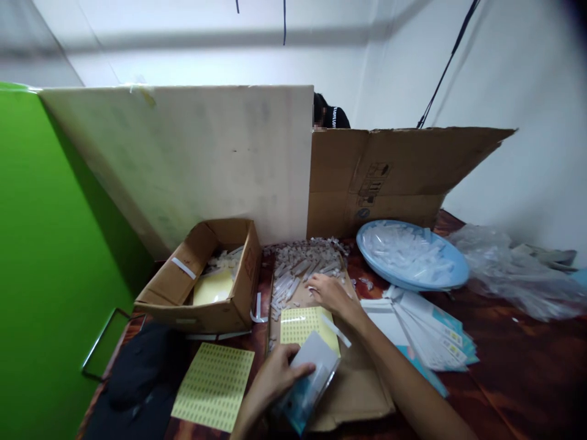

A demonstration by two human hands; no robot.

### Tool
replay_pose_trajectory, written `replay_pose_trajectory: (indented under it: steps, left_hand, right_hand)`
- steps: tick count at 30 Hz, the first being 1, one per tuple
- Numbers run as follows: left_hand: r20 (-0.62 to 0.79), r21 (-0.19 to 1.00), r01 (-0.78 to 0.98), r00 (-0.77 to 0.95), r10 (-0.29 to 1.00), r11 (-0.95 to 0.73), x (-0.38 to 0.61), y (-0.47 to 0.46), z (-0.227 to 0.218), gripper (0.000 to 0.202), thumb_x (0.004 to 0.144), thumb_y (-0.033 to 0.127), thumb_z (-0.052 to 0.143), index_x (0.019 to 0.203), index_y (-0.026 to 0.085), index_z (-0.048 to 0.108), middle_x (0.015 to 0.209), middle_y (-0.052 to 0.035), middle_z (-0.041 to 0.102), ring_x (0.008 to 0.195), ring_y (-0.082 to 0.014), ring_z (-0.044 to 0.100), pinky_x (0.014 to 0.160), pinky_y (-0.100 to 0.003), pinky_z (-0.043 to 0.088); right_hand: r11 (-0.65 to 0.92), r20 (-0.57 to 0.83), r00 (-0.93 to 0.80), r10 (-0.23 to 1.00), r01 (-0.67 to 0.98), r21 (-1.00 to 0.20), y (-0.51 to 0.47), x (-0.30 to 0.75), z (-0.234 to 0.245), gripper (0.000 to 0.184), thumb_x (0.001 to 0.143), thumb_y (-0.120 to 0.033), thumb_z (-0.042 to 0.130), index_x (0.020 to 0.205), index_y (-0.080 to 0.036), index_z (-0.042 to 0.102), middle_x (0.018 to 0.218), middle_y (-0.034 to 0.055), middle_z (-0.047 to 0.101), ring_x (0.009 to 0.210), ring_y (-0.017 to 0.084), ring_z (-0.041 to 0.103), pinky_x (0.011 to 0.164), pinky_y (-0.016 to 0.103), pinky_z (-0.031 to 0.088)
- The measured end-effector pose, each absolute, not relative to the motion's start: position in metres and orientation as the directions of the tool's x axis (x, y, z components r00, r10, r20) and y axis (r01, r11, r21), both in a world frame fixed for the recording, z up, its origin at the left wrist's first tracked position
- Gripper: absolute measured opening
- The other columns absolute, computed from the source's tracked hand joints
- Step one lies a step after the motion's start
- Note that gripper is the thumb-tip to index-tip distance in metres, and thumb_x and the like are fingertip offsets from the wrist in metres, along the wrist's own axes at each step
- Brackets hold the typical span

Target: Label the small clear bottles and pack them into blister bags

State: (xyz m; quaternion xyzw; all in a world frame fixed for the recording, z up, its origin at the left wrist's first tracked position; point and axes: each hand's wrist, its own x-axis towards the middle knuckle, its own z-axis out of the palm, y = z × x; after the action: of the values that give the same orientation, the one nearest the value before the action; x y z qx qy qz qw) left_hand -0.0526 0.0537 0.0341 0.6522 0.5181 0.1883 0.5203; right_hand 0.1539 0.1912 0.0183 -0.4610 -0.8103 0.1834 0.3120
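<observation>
My left hand is closed on a flat clear-and-teal plastic packet, thumb across its front. Small pale pieces show inside the packet, too blurred to name. My right hand reaches to the near edge of a heap of small clear plastic pieces. Its fingertips are pinched together, with a tiny whitish bit showing at them that I cannot make out. Between my hands lies a yellow sheet of small printed labels on a flat cardboard piece. A white strip lies over the sheet's right edge.
A cardboard box with yellow sheets stands left, another label sheet before it. At right are a blue basin of clear plastic pieces, fanned teal-and-white packets and plastic bags. Behind cardboard, a person is partly visible.
</observation>
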Motion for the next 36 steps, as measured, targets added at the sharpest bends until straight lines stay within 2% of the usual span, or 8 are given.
replay_pose_trajectory:
  steps: [5, 10, 15, 20, 23, 27, 32, 36]
  left_hand:
    - [-0.262, 0.801, 0.597, 0.425, 0.866, -0.051, -0.055, 0.051, 0.024, 0.032, 0.077, 0.044, 0.074, 0.087, 0.014, 0.076, 0.075, 0.0012, 0.068, 0.072, -0.018, 0.059, 0.059, -0.022, 0.035]
    - [-0.048, 0.78, 0.574, 0.45, 0.892, -0.248, -0.054, 0.06, 0.016, 0.039, 0.081, 0.046, 0.074, 0.113, 0.023, 0.073, 0.109, -0.0058, 0.07, 0.099, -0.0233, 0.063, 0.086, -0.028, 0.045]
    - [0.029, 0.671, 0.681, 0.372, 0.928, -0.293, -0.052, 0.082, 0.021, 0.021, 0.092, 0.031, 0.06, 0.106, 0.019, 0.069, 0.111, -0.0105, 0.066, 0.102, -0.0233, 0.063, 0.088, -0.03, 0.046]
    - [-0.227, 0.567, 0.802, 0.369, 0.901, -0.186, -0.043, 0.077, 0.029, 0.04, 0.069, 0.04, 0.083, 0.096, 0.018, 0.064, 0.096, -0.007, 0.07, 0.089, -0.025, 0.064, 0.074, -0.029, 0.044]
    - [-0.336, 0.512, 0.852, 0.314, 0.888, -0.108, -0.038, 0.068, 0.02, 0.036, 0.061, 0.027, 0.086, 0.088, 0.016, 0.065, 0.087, -0.0083, 0.07, 0.084, -0.0271, 0.064, 0.07, -0.03, 0.04]
    - [-0.376, 0.54, 0.839, 0.311, 0.873, -0.066, -0.038, 0.069, 0.008, 0.023, 0.066, 0.025, 0.08, 0.081, 0.017, 0.065, 0.083, -0.0047, 0.068, 0.078, -0.0223, 0.061, 0.064, -0.027, 0.037]
    - [-0.331, 0.758, 0.646, 0.499, 0.801, -0.09, -0.054, 0.073, 0.021, 0.021, 0.08, 0.035, 0.07, 0.088, 0.019, 0.058, 0.087, 0.0008, 0.062, 0.082, -0.0166, 0.055, 0.069, -0.022, 0.038]
    - [-0.257, 0.934, 0.354, 0.584, 0.77, 0.044, -0.069, 0.065, 0.036, 0.033, 0.093, 0.051, 0.054, 0.097, 0.019, 0.055, 0.089, 0.0004, 0.058, 0.085, -0.0168, 0.053, 0.074, -0.023, 0.041]
  right_hand:
    - [0.585, 0.319, -0.51, 0.799, 0.537, -0.608, 0.213, 0.108, 0.007, 0.017, 0.089, -0.018, 0.062, 0.075, -0.017, 0.07, 0.089, 0.0029, 0.072, 0.087, 0.016, 0.064, 0.084, 0.026, 0.049]
    - [0.597, 0.37, -0.493, 0.787, 0.46, -0.658, 0.211, 0.108, 0.005, 0.021, 0.094, -0.034, 0.064, 0.099, -0.014, 0.067, 0.103, 0.0035, 0.069, 0.095, 0.022, 0.067, 0.086, 0.042, 0.055]
    - [0.484, 0.397, -0.281, 0.874, 0.433, -0.761, 0.195, 0.145, 0.014, 0.028, 0.096, -0.03, 0.054, 0.12, -0.017, 0.062, 0.105, 0.006, 0.067, 0.098, 0.022, 0.064, 0.092, 0.038, 0.05]
    - [0.3, 0.321, 0.001, 0.947, 0.358, -0.884, 0.142, 0.19, 0.009, 0.039, 0.098, -0.041, 0.046, 0.131, -0.022, 0.05, 0.106, 0.0071, 0.064, 0.072, 0.017, 0.067, 0.062, 0.028, 0.056]
    - [0.138, 0.191, 0.167, 0.967, 0.282, -0.949, 0.1, 0.214, -0.002, 0.039, 0.09, -0.05, 0.058, 0.117, -0.023, 0.057, 0.097, 0.0037, 0.066, 0.048, 0.011, 0.056, 0.043, 0.024, 0.045]
    - [0.086, 0.192, 0.301, 0.934, 0.332, -0.939, 0.057, 0.235, -0.012, 0.029, 0.076, -0.048, 0.076, 0.076, -0.02, 0.07, 0.082, 0.0066, 0.069, 0.078, 0.024, 0.065, 0.068, 0.032, 0.053]
    - [0.008, -0.064, 0.32, 0.945, -0.219, -0.976, 0.029, 0.226, -0.002, 0.048, 0.076, -0.044, 0.08, 0.115, -0.022, 0.065, 0.103, 0.0093, 0.072, 0.068, 0.018, 0.064, 0.055, 0.027, 0.05]
    - [0.063, -0.113, 0.301, 0.947, -0.519, -0.852, 0.026, 0.205, 0.017, 0.041, 0.08, -0.037, 0.079, 0.112, -0.026, 0.056, 0.098, 0.005, 0.072, 0.06, 0.011, 0.057, 0.051, 0.021, 0.046]
